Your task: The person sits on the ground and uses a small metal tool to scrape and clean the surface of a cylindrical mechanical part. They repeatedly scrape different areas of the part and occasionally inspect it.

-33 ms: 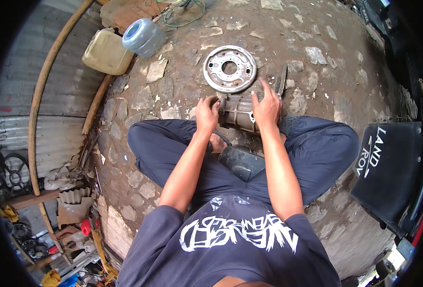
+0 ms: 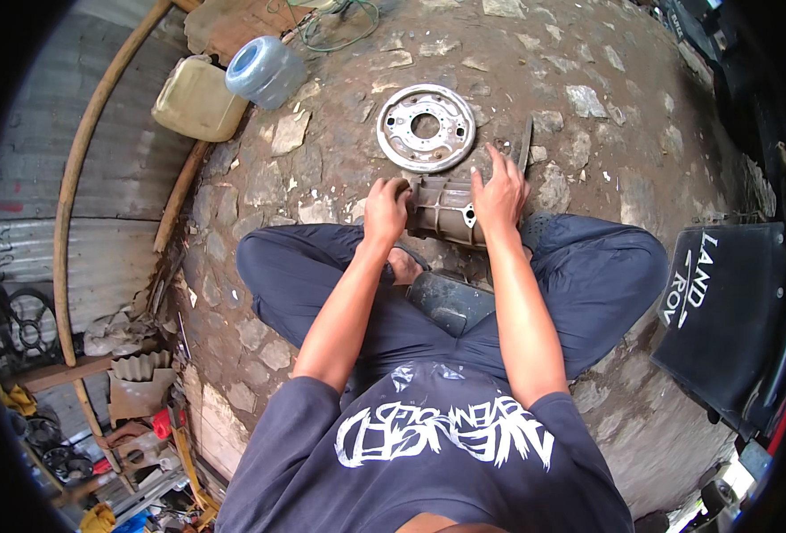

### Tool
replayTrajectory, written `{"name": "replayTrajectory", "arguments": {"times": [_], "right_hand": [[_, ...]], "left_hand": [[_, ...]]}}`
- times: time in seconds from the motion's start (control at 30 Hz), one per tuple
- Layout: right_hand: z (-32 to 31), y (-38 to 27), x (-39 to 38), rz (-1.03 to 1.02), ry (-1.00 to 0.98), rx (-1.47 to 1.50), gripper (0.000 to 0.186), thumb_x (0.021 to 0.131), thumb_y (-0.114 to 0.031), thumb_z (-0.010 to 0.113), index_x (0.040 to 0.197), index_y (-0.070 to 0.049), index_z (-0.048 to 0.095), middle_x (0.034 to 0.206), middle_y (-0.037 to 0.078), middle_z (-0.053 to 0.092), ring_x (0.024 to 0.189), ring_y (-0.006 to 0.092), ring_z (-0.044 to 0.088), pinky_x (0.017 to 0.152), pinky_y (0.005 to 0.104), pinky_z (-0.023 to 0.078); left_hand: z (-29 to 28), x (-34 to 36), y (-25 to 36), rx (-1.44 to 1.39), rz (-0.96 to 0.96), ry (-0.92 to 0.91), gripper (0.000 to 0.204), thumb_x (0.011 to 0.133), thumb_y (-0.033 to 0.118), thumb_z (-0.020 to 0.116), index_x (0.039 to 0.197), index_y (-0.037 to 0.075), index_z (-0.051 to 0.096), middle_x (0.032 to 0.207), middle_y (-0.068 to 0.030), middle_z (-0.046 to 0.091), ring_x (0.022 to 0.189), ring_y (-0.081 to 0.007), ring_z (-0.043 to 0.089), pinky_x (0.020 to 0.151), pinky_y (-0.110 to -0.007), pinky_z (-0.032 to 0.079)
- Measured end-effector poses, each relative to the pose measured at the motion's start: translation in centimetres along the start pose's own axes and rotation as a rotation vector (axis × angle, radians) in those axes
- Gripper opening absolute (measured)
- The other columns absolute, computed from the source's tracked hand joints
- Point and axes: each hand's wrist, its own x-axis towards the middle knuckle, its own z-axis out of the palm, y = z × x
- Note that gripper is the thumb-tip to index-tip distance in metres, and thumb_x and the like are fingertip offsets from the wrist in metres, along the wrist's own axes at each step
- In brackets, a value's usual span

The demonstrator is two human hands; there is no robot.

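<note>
From the head view, the only 1 to go by: shows a ribbed metal housing (image 2: 443, 206) on the stone-paved floor (image 2: 628, 178), in front of the bent legs (image 2: 597, 293), between the left hand (image 2: 386, 210) and the right hand (image 2: 501, 197). Curls the left fingers at the housing's left end; cannot tell whether gripping firmly or only resting. Spreads the right hand open over the right end, thumb apart from the fingers and fingers reaching forward; cannot tell how much of the palm touches.

Seems, by judgement, to be at a handling or steadying stage: shows no tool in the 2 hands and no part visibly coming off the housing. Has the housing set within reach of the 2 hands; cannot count anything further as done. Cannot tell what is left either, with the inside and underside hidden.

Lies on its side, long axis running left to right across the body, right end slanting slightly nearer the legs. Points the flanged left end leftward; hides the right end under the right hand. Has a round metal disc (image 2: 426, 153) just beyond, and a thin bar (image 2: 525, 147) near the right fingers.
</note>
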Motion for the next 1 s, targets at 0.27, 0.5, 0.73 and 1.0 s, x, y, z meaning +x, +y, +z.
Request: {"name": "replayTrajectory", "arguments": {"times": [0.27, 0.5, 0.73, 1.0], "right_hand": [[1.9, 1.5, 0.9, 0.108, -0.234, -0.283, 0.049, 0.105, -0.054, 0.058, 0.137, -0.018, 0.070, 0.119, 0.013, 0.078, 0.118, 0.0306, 0.067, 0.114, 0.0531, 0.033], [1.7, 1.6, 0.3, 0.064, -0.229, -0.283, 0.045, 0.106, -0.051, 0.058, 0.120, -0.012, 0.077, 0.109, 0.014, 0.080, 0.114, 0.0311, 0.069, 0.113, 0.0542, 0.034], [1.8, 2.0, 0.3, 0.060, -0.214, -0.287, 0.044, 0.106, -0.049, 0.059, 0.123, -0.013, 0.075, 0.110, 0.015, 0.080, 0.113, 0.0311, 0.069, 0.113, 0.0534, 0.035], [1.6, 1.6, 0.1, 0.066, -0.227, -0.326, 0.044, 0.106, -0.046, 0.058, 0.133, -0.012, 0.069, 0.108, 0.017, 0.080, 0.114, 0.0333, 0.069, 0.114, 0.0546, 0.036]], "left_hand": [[2.5, 1.7, -1.3, 0.204, 0.402, -0.194, 0.017, 0.092, 0.008, 0.068, 0.108, 0.002, 0.070, 0.112, -0.0200, 0.062, 0.109, -0.0411, 0.061, 0.095, -0.049, 0.054], [4.1, 2.9, -1.2, 0.325, 0.379, -0.197, 0.010, 0.091, 0.003, 0.063, 0.099, 0.000, 0.067, 0.112, -0.0239, 0.060, 0.109, -0.0435, 0.060, 0.094, -0.051, 0.055], [2.5, 3.4, -1.2, 0.297, 0.451, -0.329, 0.010, 0.090, 0.007, 0.068, 0.098, 0.000, 0.069, 0.108, -0.0230, 0.061, 0.106, -0.0433, 0.062, 0.093, -0.051, 0.054], [2.9, 3.5, -0.6, 0.238, 0.423, -0.199, 0.009, 0.090, 0.010, 0.071, 0.091, 0.001, 0.071, 0.099, -0.0200, 0.062, 0.102, -0.0419, 0.064, 0.088, -0.051, 0.054]]}}
